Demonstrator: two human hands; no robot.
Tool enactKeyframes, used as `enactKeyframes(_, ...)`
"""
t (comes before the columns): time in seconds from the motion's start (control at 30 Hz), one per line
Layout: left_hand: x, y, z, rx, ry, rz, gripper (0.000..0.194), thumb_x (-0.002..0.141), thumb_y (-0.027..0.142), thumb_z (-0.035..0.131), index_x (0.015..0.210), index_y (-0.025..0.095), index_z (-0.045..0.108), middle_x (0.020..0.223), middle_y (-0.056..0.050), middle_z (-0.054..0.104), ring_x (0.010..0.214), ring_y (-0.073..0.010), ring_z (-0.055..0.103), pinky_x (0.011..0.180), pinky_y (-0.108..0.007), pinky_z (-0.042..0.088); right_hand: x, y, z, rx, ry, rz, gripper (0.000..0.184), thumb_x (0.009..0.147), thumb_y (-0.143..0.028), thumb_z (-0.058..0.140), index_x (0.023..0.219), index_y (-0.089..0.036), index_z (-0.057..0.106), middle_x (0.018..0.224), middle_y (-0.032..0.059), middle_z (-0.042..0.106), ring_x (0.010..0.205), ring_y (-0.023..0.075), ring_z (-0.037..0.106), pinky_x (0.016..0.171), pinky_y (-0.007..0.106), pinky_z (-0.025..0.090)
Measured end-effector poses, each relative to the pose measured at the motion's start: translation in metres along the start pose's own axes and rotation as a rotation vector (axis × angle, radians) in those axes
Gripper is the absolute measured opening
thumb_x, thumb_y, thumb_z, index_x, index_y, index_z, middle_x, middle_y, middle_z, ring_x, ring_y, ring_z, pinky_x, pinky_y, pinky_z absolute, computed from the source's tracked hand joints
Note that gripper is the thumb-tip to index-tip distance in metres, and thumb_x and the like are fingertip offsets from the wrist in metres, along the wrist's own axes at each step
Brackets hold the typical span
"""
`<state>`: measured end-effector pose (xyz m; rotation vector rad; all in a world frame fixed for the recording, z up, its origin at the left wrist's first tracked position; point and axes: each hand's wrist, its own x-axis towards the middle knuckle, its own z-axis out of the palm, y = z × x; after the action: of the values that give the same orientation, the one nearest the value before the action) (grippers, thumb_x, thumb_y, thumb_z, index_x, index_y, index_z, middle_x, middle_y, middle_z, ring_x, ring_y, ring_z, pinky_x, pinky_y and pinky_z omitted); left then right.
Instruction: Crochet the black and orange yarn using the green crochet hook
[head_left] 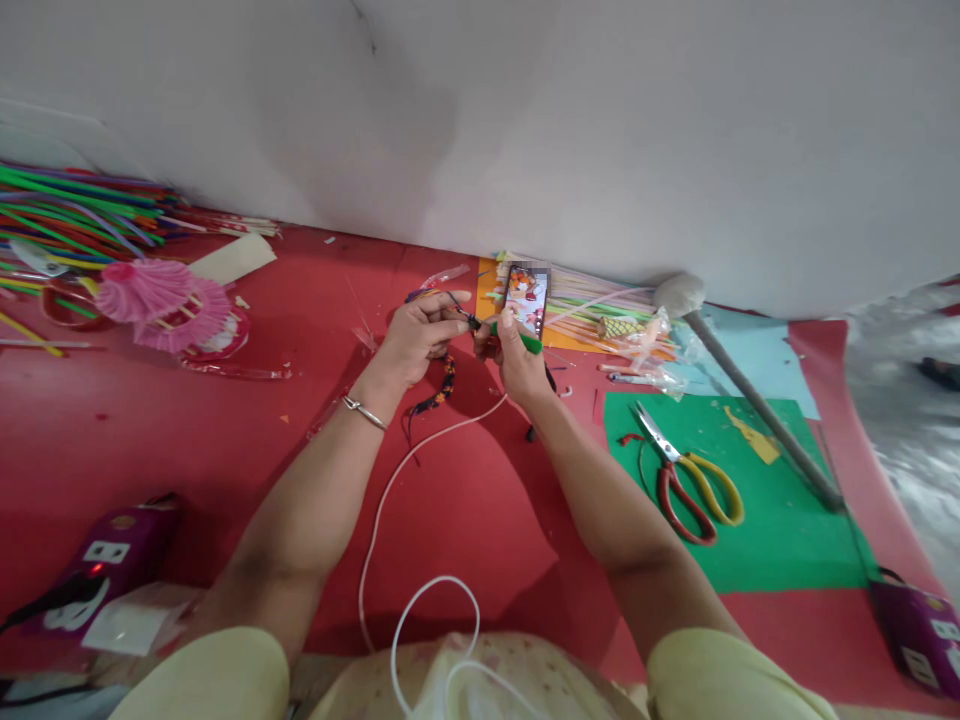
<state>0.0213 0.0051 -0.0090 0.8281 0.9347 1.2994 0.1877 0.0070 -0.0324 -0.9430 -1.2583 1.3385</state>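
Note:
My left hand [420, 335] is closed, pinching a dark strip [442, 390] with small orange patterns. The strip hangs below the fingers in a curve, with thin loose ends at its bottom. My right hand [523, 368] is wrapped round a slim tool with a green handle [531, 343]; its tip points left toward the dark strands at my left fingers. Fingers hide where tool and strands meet. Just beyond my right hand a lit phone [526, 295] leans upright. A pale cord [382, 510] runs over the red surface [315, 310] between my forearms.
Scissors [686, 470] with red and yellow handles lie on a green sheet [780, 560]. A grey stick with a rounded head [750, 390] crosses the right side. Pink pleated craft [165, 305] and colored sticks [82, 210] lie left. Purple power boxes [131, 540] stand at both sides.

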Motion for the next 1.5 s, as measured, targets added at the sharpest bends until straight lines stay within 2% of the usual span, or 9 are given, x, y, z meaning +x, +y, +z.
enactKeyframes(0.2, 0.003, -0.006, -0.003, 0.098, 0.03, 0.084, 0.049, 0.062, 0.019, 0.088, 0.111, 0.02, 0.082, 0.069, 0.004, 0.063, 0.046, -0.0029, 0.035, 0.044, -0.022, 0.02, 0.001, 0.002, -0.003, -0.032, -0.028, -0.03, 0.057, 0.095, -0.076, 0.055, 0.086, -0.023, 0.074, 0.082, 0.0027, 0.071, 0.074, 0.0146, 0.068, 0.062, 0.027, 0.053)
enactKeyframes(0.43, 0.006, -0.016, -0.001, 0.34, 0.118, 0.329, 0.048, 0.069, 0.022, 0.083, 0.117, 0.019, 0.081, 0.078, -0.001, 0.074, 0.067, -0.011, 0.061, 0.063, -0.025, 0.047, 0.002, 0.006, -0.002, -0.027, -0.022, -0.033, 0.055, 0.095, -0.075, 0.056, 0.085, -0.023, 0.073, 0.077, 0.0006, 0.067, 0.072, 0.0136, 0.066, 0.06, 0.026, 0.051)
enactKeyframes(0.57, 0.005, -0.022, 0.001, 0.451, 0.199, 0.408, 0.048, 0.074, 0.021, 0.079, 0.123, 0.02, 0.08, 0.087, -0.004, 0.079, 0.07, -0.0121, 0.064, 0.063, -0.026, 0.05, 0.001, 0.008, 0.001, -0.004, -0.001, -0.027, 0.056, 0.096, -0.075, 0.054, 0.084, -0.023, 0.07, 0.076, 0.0009, 0.067, 0.069, 0.0132, 0.065, 0.062, 0.027, 0.052)
enactKeyframes(0.7, 0.004, -0.025, 0.006, 0.406, 0.201, 0.438, 0.048, 0.077, 0.021, 0.08, 0.125, 0.021, 0.079, 0.091, -0.005, 0.079, 0.076, -0.0132, 0.068, 0.069, -0.026, 0.053, 0.001, 0.013, 0.005, 0.042, 0.037, -0.004, 0.06, 0.091, -0.082, 0.054, 0.084, -0.024, 0.067, 0.077, 0.0014, 0.067, 0.071, 0.015, 0.066, 0.061, 0.028, 0.053)
enactKeyframes(0.83, 0.004, -0.025, 0.01, 0.291, 0.2, 0.374, 0.052, 0.075, 0.018, 0.082, 0.127, 0.022, 0.077, 0.092, -0.004, 0.079, 0.083, -0.0147, 0.072, 0.077, -0.027, 0.057, 0.001, 0.017, 0.01, 0.164, 0.079, 0.044, 0.057, 0.089, -0.082, 0.058, 0.086, -0.025, 0.065, 0.079, 0.0019, 0.069, 0.075, 0.0167, 0.069, 0.058, 0.028, 0.053)
enactKeyframes(1.03, -0.002, -0.024, 0.02, 0.182, 0.296, 0.252, 0.055, 0.077, 0.018, 0.082, 0.131, 0.026, 0.075, 0.079, 0.001, 0.074, 0.067, -0.0115, 0.065, 0.063, -0.023, 0.055, -0.004, 0.006, 0.027, 0.39, 0.125, 0.215, 0.065, 0.087, -0.088, 0.052, 0.081, -0.024, 0.061, 0.075, 0.0022, 0.069, 0.077, 0.0179, 0.072, 0.058, 0.028, 0.056)
enactKeyframes(1.13, -0.009, -0.023, 0.029, 0.121, 0.32, 0.218, 0.062, 0.08, 0.021, 0.081, 0.14, 0.029, 0.069, 0.077, 0.003, 0.073, 0.06, -0.01, 0.062, 0.057, -0.022, 0.052, -0.008, -0.003, 0.035, 0.448, 0.124, 0.302, 0.071, 0.087, -0.093, 0.043, 0.079, -0.024, 0.058, 0.07, 0.0009, 0.065, 0.066, 0.0149, 0.066, 0.051, 0.024, 0.05)
enactKeyframes(1.3, -0.018, -0.018, 0.04, 0.039, 0.341, 0.188, 0.069, 0.081, 0.023, 0.081, 0.147, 0.029, 0.063, 0.073, 0.007, 0.069, 0.05, -0.0062, 0.056, 0.05, -0.02, 0.047, -0.015, -0.015, 0.041, 0.635, 0.102, 0.397, 0.067, 0.089, -0.09, 0.046, 0.08, -0.024, 0.059, 0.07, -0.0006, 0.064, 0.056, 0.0116, 0.054, 0.047, 0.022, 0.045)
enactKeyframes(1.5, -0.015, -0.008, 0.035, -0.145, 0.235, 0.013, 0.081, 0.074, 0.026, 0.086, 0.15, 0.027, 0.058, 0.061, 0.01, 0.06, 0.045, -0.0072, 0.052, 0.043, -0.02, 0.039, -0.013, -0.015, 0.036, 0.568, 0.113, 0.395, 0.072, 0.088, -0.091, 0.042, 0.086, -0.024, 0.065, 0.079, 0.0012, 0.071, 0.055, 0.0119, 0.053, 0.047, 0.025, 0.043)
